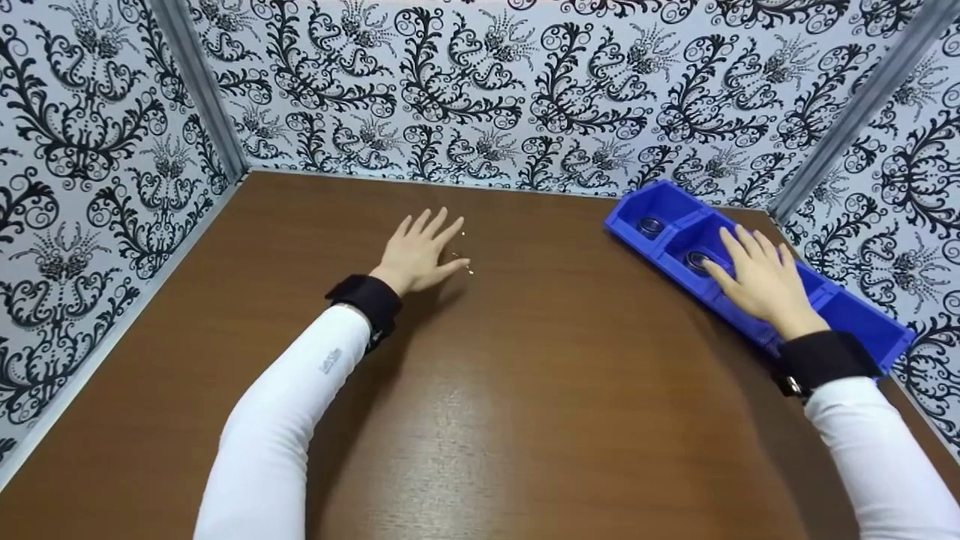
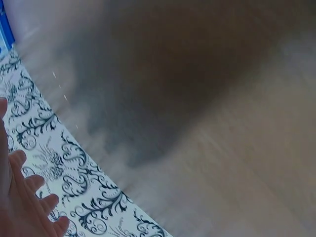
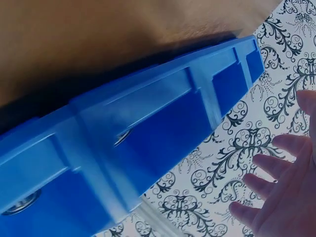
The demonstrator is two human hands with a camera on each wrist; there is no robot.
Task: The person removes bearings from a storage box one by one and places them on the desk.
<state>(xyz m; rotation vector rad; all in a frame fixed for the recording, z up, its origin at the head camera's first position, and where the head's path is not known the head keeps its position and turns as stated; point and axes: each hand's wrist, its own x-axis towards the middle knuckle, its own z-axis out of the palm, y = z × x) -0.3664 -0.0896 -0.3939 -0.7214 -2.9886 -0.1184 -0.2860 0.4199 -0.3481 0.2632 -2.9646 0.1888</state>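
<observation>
My left hand [image 1: 421,253] is held over the brown table with its fingers spread, holding nothing. A few tiny pale bits [image 1: 470,270] show beside its thumb and forefinger in the head view. My right hand [image 1: 765,281], fingers spread too, hovers over a long blue divided bin [image 1: 675,274] and hides part of its middle. A dark round piece with a shiny ring [image 1: 697,261] is in one compartment, close by the right thumb tip in the head view. Another such round piece [image 1: 650,226] sits in the far end compartment.
The bin stands slantwise at the table's back right, near the patterned right wall [image 1: 915,277]. Patterned panels also close off the back [image 1: 480,90] and left side [image 1: 60,225], with grey metal posts [image 1: 199,82] at the corners. The brown tabletop [image 1: 525,390] stretches between the arms.
</observation>
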